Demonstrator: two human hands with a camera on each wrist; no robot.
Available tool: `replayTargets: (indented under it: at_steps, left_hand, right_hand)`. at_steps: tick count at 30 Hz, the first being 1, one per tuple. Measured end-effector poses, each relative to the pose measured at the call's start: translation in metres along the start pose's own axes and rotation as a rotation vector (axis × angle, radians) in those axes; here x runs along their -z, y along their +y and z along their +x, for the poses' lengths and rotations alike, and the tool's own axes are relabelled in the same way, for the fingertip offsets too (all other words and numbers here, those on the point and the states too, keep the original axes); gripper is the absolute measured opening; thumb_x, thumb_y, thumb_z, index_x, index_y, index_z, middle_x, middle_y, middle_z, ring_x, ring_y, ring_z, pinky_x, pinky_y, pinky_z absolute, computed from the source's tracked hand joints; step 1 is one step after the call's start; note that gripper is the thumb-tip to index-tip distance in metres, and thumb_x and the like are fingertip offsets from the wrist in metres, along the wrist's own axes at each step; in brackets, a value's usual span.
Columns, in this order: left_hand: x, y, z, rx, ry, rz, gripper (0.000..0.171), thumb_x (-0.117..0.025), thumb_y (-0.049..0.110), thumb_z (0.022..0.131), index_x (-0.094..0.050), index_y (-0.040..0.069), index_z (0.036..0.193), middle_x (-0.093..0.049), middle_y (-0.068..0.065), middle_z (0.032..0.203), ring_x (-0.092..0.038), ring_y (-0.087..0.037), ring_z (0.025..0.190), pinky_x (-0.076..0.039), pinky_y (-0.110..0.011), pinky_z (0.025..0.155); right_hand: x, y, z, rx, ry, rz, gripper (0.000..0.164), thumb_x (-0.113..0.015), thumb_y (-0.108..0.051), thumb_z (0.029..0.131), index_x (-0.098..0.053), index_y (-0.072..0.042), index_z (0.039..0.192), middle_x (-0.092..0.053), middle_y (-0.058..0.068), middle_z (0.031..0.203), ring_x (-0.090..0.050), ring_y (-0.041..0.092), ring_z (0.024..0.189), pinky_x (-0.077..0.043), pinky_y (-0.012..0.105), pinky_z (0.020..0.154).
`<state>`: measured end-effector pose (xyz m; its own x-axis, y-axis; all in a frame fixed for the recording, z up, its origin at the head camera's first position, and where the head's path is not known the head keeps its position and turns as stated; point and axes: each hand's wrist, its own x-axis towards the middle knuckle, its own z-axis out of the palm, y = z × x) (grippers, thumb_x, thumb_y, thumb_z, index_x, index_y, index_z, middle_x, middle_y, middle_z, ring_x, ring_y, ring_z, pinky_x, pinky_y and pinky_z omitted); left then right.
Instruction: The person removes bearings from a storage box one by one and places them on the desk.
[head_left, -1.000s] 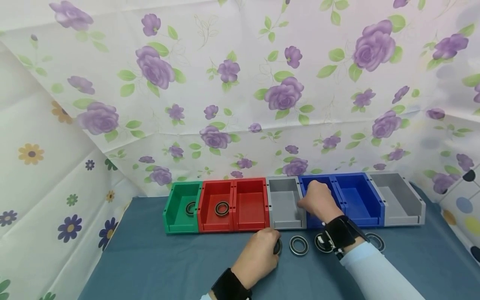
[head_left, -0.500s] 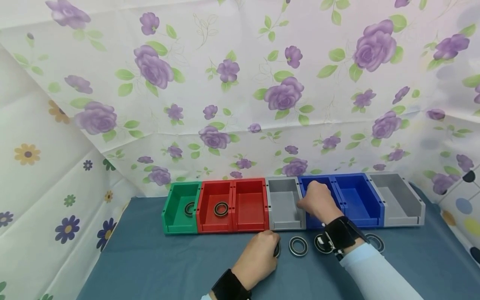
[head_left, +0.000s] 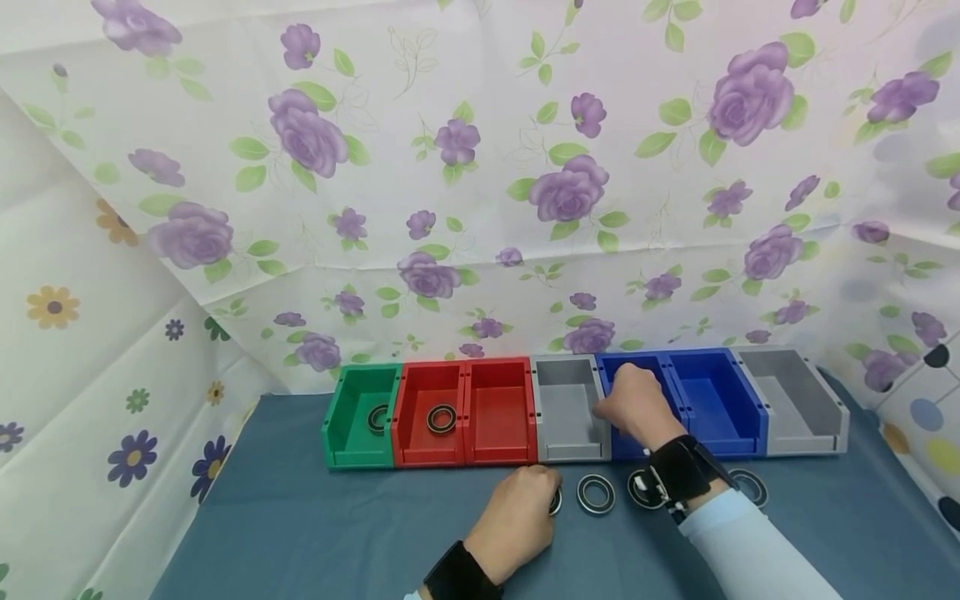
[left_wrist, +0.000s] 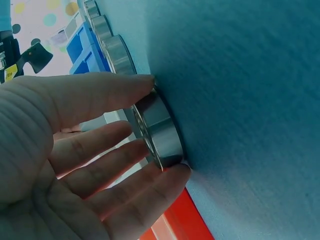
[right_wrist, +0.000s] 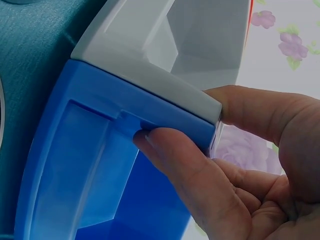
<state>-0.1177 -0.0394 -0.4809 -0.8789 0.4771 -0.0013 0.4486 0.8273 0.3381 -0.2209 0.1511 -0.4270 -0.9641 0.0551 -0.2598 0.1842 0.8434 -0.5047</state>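
Note:
My left hand (head_left: 517,521) holds a metal ball bearing (left_wrist: 162,132) by its rim, which lies on the blue-green cloth. In the left wrist view the thumb is at one side of the rim and fingertips at the opposite side. My right hand (head_left: 637,404) pinches the adjoining side walls of a grey bin (right_wrist: 100,55) and a blue bin (right_wrist: 55,130), thumb on the grey side and a finger inside the blue one. Right of the left hand lie a second bearing (head_left: 581,497), a third (head_left: 634,492) beside the right wrist strap, and another (head_left: 762,488) partly behind the sleeve.
The bins form one row along the floral backdrop (head_left: 480,292). A green bin (head_left: 360,458) at the left end and the red bin (head_left: 427,457) beside it each contain a bearing. Another red bin (head_left: 502,454), a blue bin (head_left: 738,446) and a grey end bin (head_left: 806,444) also stand there.
The left hand and its bearing have drawn back slightly from the bins, toward the person. The right hand keeps its place on the bin walls.

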Motion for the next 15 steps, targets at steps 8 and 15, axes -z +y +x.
replayTargets:
  at_steps: [8,15]
  left_hand:
    - [0.02,-0.004,-0.003,0.025,0.074,-0.03,0.036,-0.074,0.02,0.077,-0.064,0.015,0.111,-0.058,0.008,0.096,-0.051,-0.002,0.084,-0.047,-0.024,0.077]
    - [0.06,-0.026,-0.005,0.044,0.348,-0.128,0.044,-0.067,0.021,0.085,-0.056,0.015,0.127,-0.055,0.001,0.123,-0.05,-0.012,0.111,-0.042,-0.03,0.09]
  right_hand:
    - [-0.001,0.0,0.0,0.006,-0.012,0.002,0.026,-0.071,-0.024,0.077,-0.062,-0.001,0.086,-0.057,0.007,0.067,-0.057,0.019,0.055,-0.047,0.03,0.051]
    - [0.0,0.002,0.0,0.007,-0.004,0.018,0.023,-0.072,-0.023,0.076,-0.062,-0.003,0.08,-0.057,0.008,0.067,-0.056,0.019,0.055,-0.047,0.03,0.05]
